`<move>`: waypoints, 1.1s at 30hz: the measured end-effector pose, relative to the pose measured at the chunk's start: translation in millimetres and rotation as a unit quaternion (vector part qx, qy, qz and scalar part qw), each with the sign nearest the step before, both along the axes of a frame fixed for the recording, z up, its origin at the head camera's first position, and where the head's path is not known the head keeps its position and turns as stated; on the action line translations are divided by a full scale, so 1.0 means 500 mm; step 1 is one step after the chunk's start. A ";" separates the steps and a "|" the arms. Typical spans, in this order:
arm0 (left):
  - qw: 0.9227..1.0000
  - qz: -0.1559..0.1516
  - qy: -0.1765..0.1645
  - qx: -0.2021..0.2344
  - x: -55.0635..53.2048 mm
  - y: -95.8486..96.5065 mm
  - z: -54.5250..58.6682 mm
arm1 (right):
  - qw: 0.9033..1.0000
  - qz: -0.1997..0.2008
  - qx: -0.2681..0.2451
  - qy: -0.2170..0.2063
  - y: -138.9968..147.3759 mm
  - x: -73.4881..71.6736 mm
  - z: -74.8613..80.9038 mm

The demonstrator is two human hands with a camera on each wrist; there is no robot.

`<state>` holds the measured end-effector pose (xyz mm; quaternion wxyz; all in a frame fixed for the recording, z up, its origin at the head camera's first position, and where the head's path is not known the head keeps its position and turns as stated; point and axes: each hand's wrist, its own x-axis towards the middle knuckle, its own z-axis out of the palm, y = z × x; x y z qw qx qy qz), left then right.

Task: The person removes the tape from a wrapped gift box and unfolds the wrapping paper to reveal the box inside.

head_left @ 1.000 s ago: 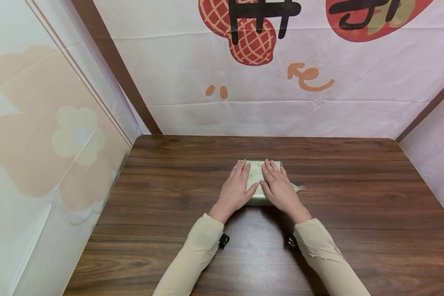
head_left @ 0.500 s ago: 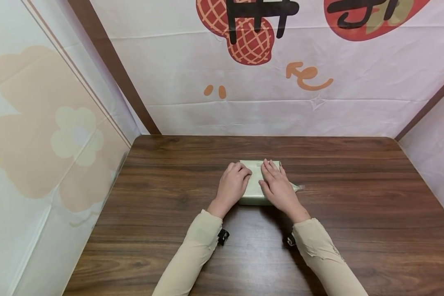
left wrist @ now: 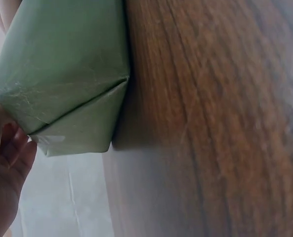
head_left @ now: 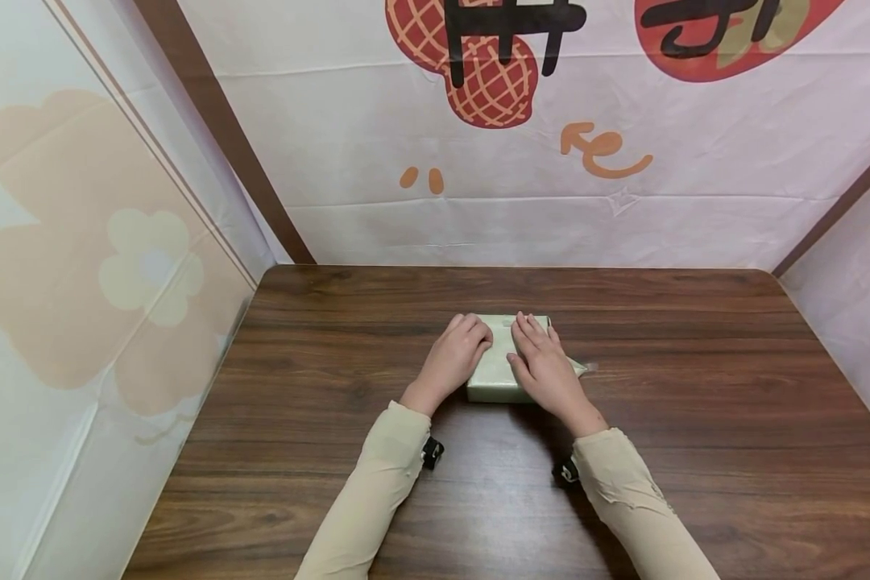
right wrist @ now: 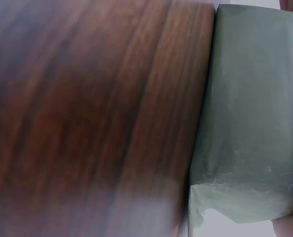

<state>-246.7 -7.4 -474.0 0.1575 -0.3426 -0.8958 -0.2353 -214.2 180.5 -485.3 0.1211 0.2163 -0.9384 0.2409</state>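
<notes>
A box-shaped parcel in pale green wrapping paper [head_left: 491, 377] lies on the table between both hands. My left hand [head_left: 453, 353] has its fingers bent at the parcel's left top edge. In the left wrist view the left hand [left wrist: 7, 170] touches the corner of the parcel's folded end [left wrist: 79, 126], beside a small strip of clear tape [left wrist: 53, 138]. Flat on the right part of the parcel's top rests my right hand [head_left: 542, 362], fingers straight. A pointed paper flap [head_left: 578, 367] with clear tape at its tip sticks out at the parcel's right end.
The dark wood-grain table [head_left: 319, 387] spreads around the parcel. Behind it hangs a printed white cloth [head_left: 377, 225], and another cloth with a flower print [head_left: 51, 338] runs along the left side. A black wrist camera [head_left: 432, 453] sits under the left sleeve.
My left hand has gone from lying flat on the parcel's top to bent fingers at its left edge, and its forearm has shifted slightly left. The right hand stays in place.
</notes>
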 end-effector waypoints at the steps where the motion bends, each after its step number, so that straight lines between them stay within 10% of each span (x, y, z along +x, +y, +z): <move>1: 1.000 -0.002 -0.003 -0.002 -0.001 -0.001 -0.001 | 1.000 0.000 0.000 0.000 0.000 0.000 0.000; 15: 0.990 -0.036 -0.095 0.101 0.000 -0.025 -0.005 | 1.000 0.004 -0.009 -0.007 -0.001 0.001 0.000; 27: 0.950 -0.005 -0.197 0.243 0.005 -0.038 -0.013 | 1.000 0.002 -0.012 -0.010 0.003 0.000 0.000; 33: 0.913 -0.009 -0.249 0.324 0.005 -0.049 -0.018 | 1.000 0.003 -0.015 -0.012 0.002 0.000 0.000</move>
